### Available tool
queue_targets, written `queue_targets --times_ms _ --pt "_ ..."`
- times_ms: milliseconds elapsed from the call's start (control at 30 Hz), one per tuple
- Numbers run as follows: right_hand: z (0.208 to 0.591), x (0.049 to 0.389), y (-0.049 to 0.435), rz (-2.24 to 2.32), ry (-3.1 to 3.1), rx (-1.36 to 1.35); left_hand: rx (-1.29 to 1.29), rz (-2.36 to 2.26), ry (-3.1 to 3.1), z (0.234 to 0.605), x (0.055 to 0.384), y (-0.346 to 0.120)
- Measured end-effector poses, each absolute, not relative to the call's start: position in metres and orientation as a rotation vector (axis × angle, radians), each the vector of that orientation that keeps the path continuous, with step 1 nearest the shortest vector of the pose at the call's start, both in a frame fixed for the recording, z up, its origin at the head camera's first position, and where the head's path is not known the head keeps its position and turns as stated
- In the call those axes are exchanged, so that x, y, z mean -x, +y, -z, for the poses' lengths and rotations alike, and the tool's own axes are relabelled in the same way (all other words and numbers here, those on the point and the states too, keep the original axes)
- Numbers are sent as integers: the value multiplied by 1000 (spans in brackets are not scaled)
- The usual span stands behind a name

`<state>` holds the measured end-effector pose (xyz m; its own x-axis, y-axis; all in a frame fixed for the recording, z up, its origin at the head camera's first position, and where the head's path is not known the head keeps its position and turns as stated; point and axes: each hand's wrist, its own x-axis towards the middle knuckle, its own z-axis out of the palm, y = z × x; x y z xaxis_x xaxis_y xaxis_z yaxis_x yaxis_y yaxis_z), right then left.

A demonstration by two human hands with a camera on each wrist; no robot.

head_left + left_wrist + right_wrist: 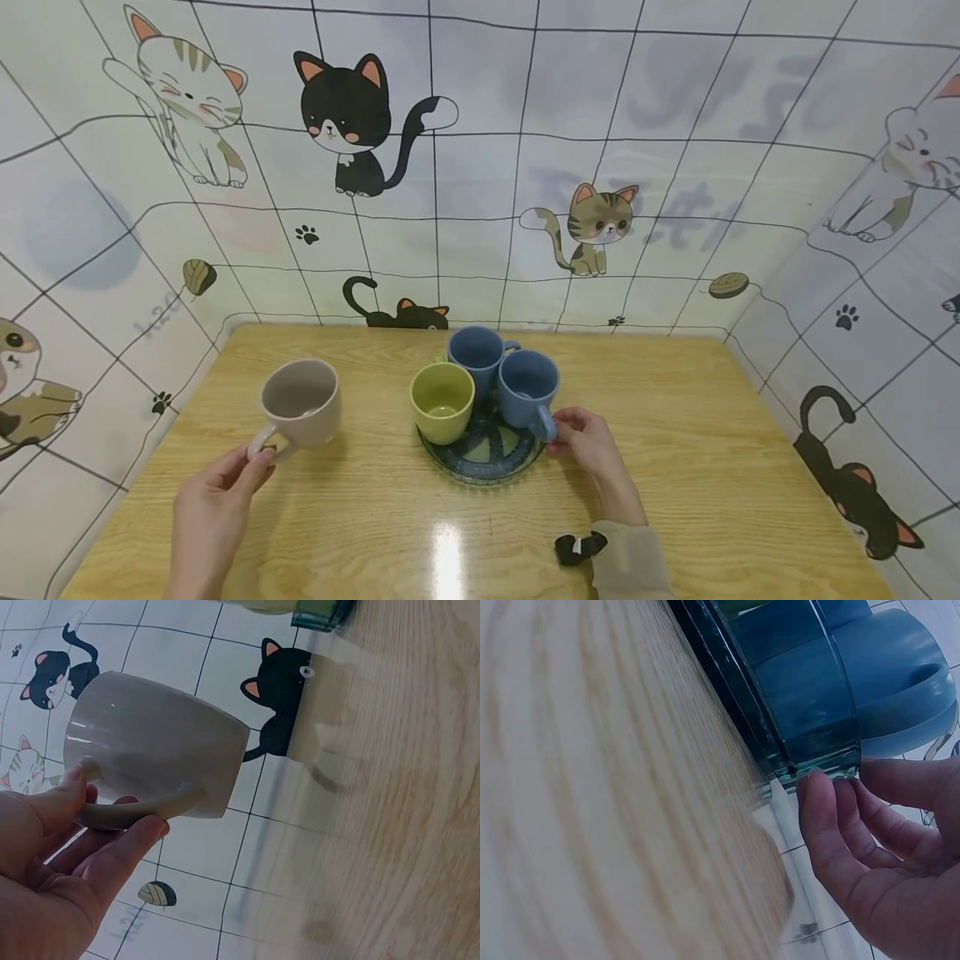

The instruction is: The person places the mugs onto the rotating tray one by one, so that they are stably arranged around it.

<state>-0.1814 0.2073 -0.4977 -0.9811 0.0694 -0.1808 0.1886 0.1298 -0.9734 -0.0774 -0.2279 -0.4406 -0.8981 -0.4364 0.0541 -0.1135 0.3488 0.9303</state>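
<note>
My left hand [217,500] pinches the handle of a pale beige mug [303,408] at the left. In the left wrist view that mug [157,742] is off the table, the thumb and fingers of the hand [67,855] about its handle. A round dark blue tray [483,471] with a clear glass-like wall [810,690] bears a yellow-green mug [442,404] and two blue mugs [528,387], [474,348]. My right hand [588,442] grips the tray's right edge, below the nearer blue mug's handle; in the right wrist view the fingertips [819,796] are right at the wall.
The wooden table [675,467] carries the tray at its middle. A white cat-print sheet [480,167] with grid lines rises behind and at both sides. A black-and-white band [581,548] sits at my right wrist, beside a beige sleeve [630,562].
</note>
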Motion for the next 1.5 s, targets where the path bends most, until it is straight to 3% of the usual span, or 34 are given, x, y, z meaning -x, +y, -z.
queue_targets --times_ms 867,1500 --pt "496 182 209 2006 2271 -268 -46 1779 -2471 417 60 -150" --pt "499 183 209 2008 2260 -279 384 2016 -2475 436 100 -109"
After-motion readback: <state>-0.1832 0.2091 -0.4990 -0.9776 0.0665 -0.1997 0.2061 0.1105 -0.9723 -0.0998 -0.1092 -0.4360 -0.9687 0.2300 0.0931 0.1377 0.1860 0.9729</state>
